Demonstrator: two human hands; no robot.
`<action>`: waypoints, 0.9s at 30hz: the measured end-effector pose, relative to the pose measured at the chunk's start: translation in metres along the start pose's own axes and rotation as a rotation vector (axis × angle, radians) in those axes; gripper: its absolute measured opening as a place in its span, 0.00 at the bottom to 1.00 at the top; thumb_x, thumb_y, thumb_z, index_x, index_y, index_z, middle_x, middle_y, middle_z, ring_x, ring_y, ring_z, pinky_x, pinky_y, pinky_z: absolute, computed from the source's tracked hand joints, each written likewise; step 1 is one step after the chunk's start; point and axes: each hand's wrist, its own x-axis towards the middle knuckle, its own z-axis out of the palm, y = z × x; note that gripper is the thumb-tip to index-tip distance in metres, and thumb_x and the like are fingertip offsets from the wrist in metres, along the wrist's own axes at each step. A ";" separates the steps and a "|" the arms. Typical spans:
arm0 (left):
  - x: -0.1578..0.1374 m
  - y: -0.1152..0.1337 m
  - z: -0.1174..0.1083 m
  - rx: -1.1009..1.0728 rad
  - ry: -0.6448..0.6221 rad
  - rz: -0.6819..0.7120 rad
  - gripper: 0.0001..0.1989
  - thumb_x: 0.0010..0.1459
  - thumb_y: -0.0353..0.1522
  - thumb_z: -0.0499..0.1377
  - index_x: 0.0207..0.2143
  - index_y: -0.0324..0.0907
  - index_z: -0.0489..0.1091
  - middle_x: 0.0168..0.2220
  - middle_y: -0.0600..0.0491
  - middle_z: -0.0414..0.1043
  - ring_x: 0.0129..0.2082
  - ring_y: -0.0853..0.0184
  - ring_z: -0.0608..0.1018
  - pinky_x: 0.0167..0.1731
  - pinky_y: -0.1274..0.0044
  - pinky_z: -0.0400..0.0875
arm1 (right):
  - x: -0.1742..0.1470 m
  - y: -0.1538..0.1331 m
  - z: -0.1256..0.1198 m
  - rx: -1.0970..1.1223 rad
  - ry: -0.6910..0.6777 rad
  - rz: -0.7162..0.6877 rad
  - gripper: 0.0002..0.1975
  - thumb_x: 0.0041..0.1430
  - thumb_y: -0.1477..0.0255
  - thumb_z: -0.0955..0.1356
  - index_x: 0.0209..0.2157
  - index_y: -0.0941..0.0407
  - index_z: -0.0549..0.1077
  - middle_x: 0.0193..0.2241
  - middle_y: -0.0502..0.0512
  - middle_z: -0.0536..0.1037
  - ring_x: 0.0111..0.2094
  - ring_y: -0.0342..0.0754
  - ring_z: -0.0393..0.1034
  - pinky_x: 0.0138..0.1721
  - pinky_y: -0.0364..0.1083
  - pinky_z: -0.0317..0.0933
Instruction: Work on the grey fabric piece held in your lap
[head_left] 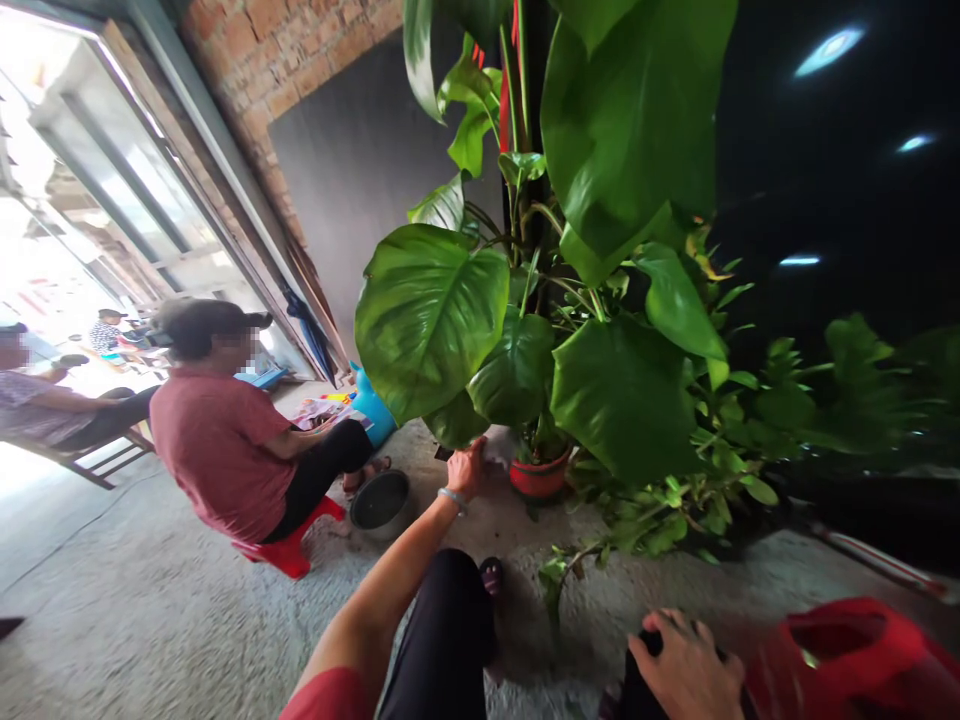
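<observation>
My left hand, with a pale bracelet on the wrist, reaches forward just below the lowest big leaf of a potted plant. Its fingers look bent together. Whatever they hold, if anything, is too small to make out, and I cannot tell whether they touch the leaf. A small dark piece shows beside the fingertips. Right of that hand stands the plant's red pot. My right hand lies over my right knee with its fingers spread and nothing in it.
A dark basin sits on the concrete floor, near a person on a red stool. At my right is a red bag. Leafy plants spread along the dark glossy wall. A blue umbrella leans behind.
</observation>
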 end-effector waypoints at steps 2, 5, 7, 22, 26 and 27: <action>0.005 0.002 0.004 0.141 -0.154 -0.059 0.29 0.56 0.26 0.63 0.61 0.44 0.68 0.56 0.39 0.75 0.58 0.50 0.76 0.55 0.66 0.70 | -0.001 -0.001 -0.002 -0.012 0.007 -0.001 0.14 0.66 0.67 0.63 0.40 0.48 0.81 0.47 0.59 0.81 0.50 0.63 0.74 0.44 0.62 0.67; -0.012 0.001 0.015 0.233 -0.316 -0.045 0.22 0.54 0.24 0.63 0.53 0.40 0.73 0.52 0.37 0.78 0.55 0.49 0.79 0.53 0.67 0.71 | -0.001 0.002 -0.003 -0.018 -0.020 0.034 0.13 0.65 0.66 0.64 0.40 0.47 0.81 0.48 0.59 0.81 0.51 0.62 0.74 0.45 0.62 0.67; -0.034 0.004 0.014 0.239 -0.375 -0.004 0.21 0.51 0.24 0.64 0.49 0.41 0.75 0.49 0.40 0.79 0.54 0.50 0.80 0.53 0.67 0.72 | 0.000 0.006 -0.002 -0.011 -0.037 0.054 0.12 0.65 0.66 0.64 0.41 0.47 0.81 0.49 0.58 0.81 0.51 0.61 0.74 0.44 0.61 0.67; -0.033 0.135 -0.036 -0.148 -0.058 0.384 0.32 0.47 0.24 0.63 0.57 0.43 0.72 0.52 0.46 0.79 0.52 0.55 0.80 0.52 0.69 0.76 | -0.001 -0.010 -0.005 0.017 0.068 0.035 0.10 0.63 0.68 0.65 0.36 0.49 0.79 0.41 0.57 0.81 0.48 0.60 0.74 0.44 0.60 0.65; -0.019 0.152 -0.053 -0.197 0.039 0.412 0.28 0.45 0.22 0.63 0.51 0.42 0.75 0.48 0.46 0.81 0.49 0.54 0.81 0.49 0.69 0.77 | -0.001 -0.005 0.000 0.017 0.096 0.039 0.09 0.63 0.68 0.65 0.36 0.49 0.79 0.40 0.56 0.81 0.47 0.59 0.75 0.43 0.59 0.66; -0.012 0.162 -0.058 -0.215 0.100 0.389 0.25 0.45 0.23 0.63 0.49 0.41 0.75 0.47 0.46 0.81 0.48 0.55 0.82 0.48 0.69 0.77 | -0.001 -0.005 0.001 0.022 0.109 0.033 0.09 0.63 0.68 0.65 0.36 0.49 0.78 0.41 0.56 0.80 0.47 0.59 0.75 0.43 0.60 0.66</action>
